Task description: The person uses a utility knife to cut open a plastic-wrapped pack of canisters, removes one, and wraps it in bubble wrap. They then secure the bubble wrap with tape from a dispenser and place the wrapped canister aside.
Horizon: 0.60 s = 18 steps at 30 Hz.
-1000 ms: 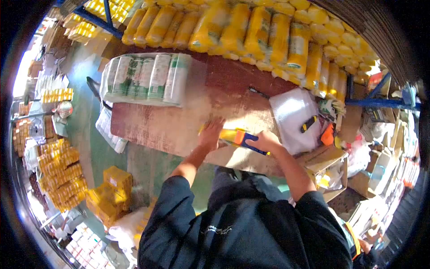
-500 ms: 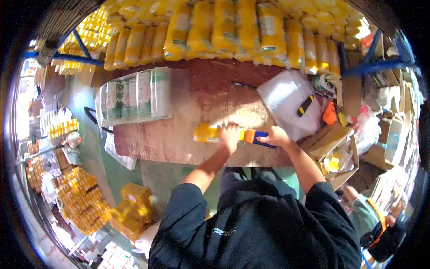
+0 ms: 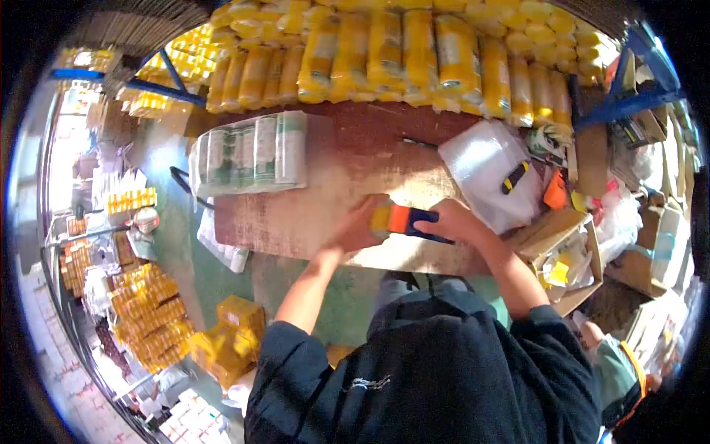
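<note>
My right hand [image 3: 455,222] is closed round the dark blue part of a blue-and-orange tape dispenser [image 3: 421,222] above the front part of the table. Against its orange end is a yellow package [image 3: 381,217], mostly hidden. My left hand [image 3: 356,226] is closed round that package from the left, with the thumb side toward the dispenser. Beneath both hands lies the worn wooden table [image 3: 325,214], partly in bright sunlight.
White-and-green wrapped rolls [image 3: 251,155] lie at the table's left. At the right are clear plastic sheets [image 3: 488,174] with a yellow-black utility knife [image 3: 515,177] on top. An open carton [image 3: 562,259] stands right; yellow rolls [image 3: 384,48] are stacked behind. Another person's sleeve [image 3: 615,366] shows lower right.
My left hand has shifted left and turned from lying over the yellow package to gripping its side; less of the package shows. The view has moved slightly. My right hand keeps hold of the tape dispenser.
</note>
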{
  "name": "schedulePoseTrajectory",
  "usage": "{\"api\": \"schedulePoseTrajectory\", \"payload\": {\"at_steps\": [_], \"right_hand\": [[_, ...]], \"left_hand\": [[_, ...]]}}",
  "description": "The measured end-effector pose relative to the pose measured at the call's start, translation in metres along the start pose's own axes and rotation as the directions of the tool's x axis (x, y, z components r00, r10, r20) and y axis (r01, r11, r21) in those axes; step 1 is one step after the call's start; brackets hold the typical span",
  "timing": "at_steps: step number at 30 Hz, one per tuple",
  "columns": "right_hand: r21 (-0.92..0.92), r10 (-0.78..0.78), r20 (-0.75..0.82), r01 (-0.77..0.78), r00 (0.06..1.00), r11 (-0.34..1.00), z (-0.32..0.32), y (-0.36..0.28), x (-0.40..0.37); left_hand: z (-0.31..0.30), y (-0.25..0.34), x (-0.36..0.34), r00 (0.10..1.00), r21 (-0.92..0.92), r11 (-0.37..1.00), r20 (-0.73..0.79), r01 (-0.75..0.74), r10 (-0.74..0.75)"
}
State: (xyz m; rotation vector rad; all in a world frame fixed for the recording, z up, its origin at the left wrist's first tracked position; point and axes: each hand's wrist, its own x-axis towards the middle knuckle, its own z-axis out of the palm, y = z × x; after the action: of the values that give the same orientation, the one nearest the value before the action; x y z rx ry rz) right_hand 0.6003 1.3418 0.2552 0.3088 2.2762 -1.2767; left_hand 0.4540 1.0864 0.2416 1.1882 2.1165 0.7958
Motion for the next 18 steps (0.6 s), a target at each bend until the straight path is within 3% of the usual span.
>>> {"api": "schedulePoseTrajectory", "payload": {"at_steps": [3,4,6,8,11,14,16,18], "right_hand": [[0.025,-0.052,0.043,0.050,0.998,0.998,0.011,-0.009,0.015],[-0.058,-0.054,0.022,0.055,0.998,0.997,0.019,-0.004,0.021],[-0.053,-0.036,0.013,0.037,0.999,0.998,0.027,-0.002,0.024],[-0.116,-0.003,-0.007,0.002,1.000,0.993,0.036,-0.007,0.029],[0.029,0.027,-0.023,-0.026,0.999,0.999,0.044,-0.007,0.031],[-0.085,0.056,-0.100,-0.064,0.993,0.994,0.041,0.015,0.023],[-0.184,0.126,-0.172,-0.157,0.977,0.970,0.033,0.006,0.015],[-0.332,0.176,-0.260,-0.259,0.950,0.907,0.032,-0.011,0.008]], "left_hand": [[-0.014,-0.006,-0.020,0.970,-0.023,0.971,0.060,0.237,-0.235],[-0.019,-0.005,-0.027,0.973,0.085,0.971,0.023,0.225,-0.228],[-0.026,-0.001,-0.040,0.977,0.294,0.932,-0.046,0.210,-0.206],[-0.003,0.010,-0.045,0.962,0.278,0.928,-0.187,0.247,-0.200],[0.012,-0.005,-0.040,0.934,0.220,0.953,-0.334,0.209,-0.128],[0.026,-0.011,-0.036,0.889,0.255,0.922,-0.429,0.290,-0.161],[0.046,0.014,-0.016,0.816,0.310,0.863,-0.550,0.398,-0.179],[0.067,0.034,-0.004,0.799,0.331,0.840,-0.574,0.429,-0.182]]}}
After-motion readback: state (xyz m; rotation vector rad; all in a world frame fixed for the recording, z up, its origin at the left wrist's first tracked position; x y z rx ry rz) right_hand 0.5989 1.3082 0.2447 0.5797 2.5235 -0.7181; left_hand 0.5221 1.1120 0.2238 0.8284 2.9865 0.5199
